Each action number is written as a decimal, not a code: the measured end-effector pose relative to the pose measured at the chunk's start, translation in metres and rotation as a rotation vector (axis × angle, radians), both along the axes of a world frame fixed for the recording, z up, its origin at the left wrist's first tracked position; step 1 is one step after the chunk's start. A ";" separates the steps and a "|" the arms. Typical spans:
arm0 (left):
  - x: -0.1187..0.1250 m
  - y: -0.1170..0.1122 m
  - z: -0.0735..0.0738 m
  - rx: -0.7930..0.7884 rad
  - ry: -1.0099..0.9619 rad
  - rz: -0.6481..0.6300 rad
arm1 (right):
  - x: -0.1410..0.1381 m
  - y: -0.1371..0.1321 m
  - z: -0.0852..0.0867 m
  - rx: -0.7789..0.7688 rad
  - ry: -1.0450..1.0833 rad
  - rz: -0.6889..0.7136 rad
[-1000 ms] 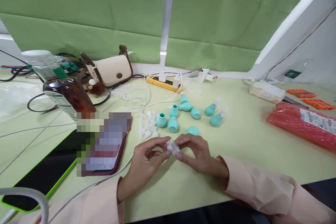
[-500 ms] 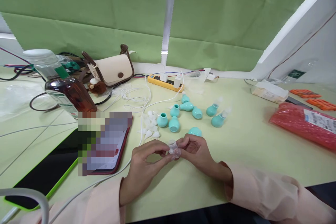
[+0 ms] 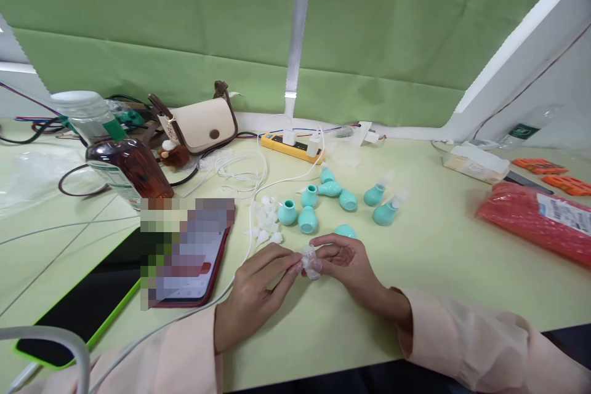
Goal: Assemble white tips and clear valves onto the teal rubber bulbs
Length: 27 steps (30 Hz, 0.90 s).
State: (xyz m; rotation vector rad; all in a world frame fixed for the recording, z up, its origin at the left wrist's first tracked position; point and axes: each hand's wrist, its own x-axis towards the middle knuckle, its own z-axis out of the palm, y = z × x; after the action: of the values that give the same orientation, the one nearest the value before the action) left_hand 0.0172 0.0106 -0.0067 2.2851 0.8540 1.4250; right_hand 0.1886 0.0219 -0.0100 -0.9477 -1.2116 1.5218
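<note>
Between my two hands is a small clear plastic nozzle piece (image 3: 311, 263), with cup-like ends and a whitish part at its side. My left hand (image 3: 259, 286) pinches it from the left with thumb and forefinger. On the other side, my right hand (image 3: 353, 271) grips it between thumb and fingertips. Just beyond my fingers lie several turquoise squeeze bulbs (image 3: 308, 220); two at the right carry clear tips, and one nearest bulb (image 3: 345, 231) is partly hidden by my right hand. A heap of small white pointed tips (image 3: 265, 215) sits left of the bulbs.
A red phone (image 3: 216, 258) and a green-edged phone (image 3: 83, 301) lie at left, with a dark bottle (image 3: 133, 166) and cream handbag (image 3: 201, 126) behind. White cables run beside a yellow power strip (image 3: 277, 146). At right are a red package (image 3: 512, 206) and a box (image 3: 475, 163).
The plastic nozzle piece has turned a little between my fingers, and my left fingertips have closed in on its left side. The whole view has shifted slightly.
</note>
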 end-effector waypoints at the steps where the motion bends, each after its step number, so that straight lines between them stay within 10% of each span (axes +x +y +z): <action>1: 0.000 0.000 0.000 0.015 -0.001 0.004 | 0.000 -0.001 0.001 -0.002 -0.006 -0.020; 12: -0.001 0.002 0.001 0.025 0.020 -0.049 | -0.001 0.001 -0.003 0.009 -0.018 -0.005; 27: -0.009 0.006 -0.009 0.299 0.538 0.016 | -0.001 0.002 -0.005 -0.006 0.001 -0.034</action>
State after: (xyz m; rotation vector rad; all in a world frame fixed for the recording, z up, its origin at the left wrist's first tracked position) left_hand 0.0084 0.0169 -0.0153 2.9666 0.8413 1.0006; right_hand 0.1871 0.0243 -0.0146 -0.9670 -1.1854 1.4997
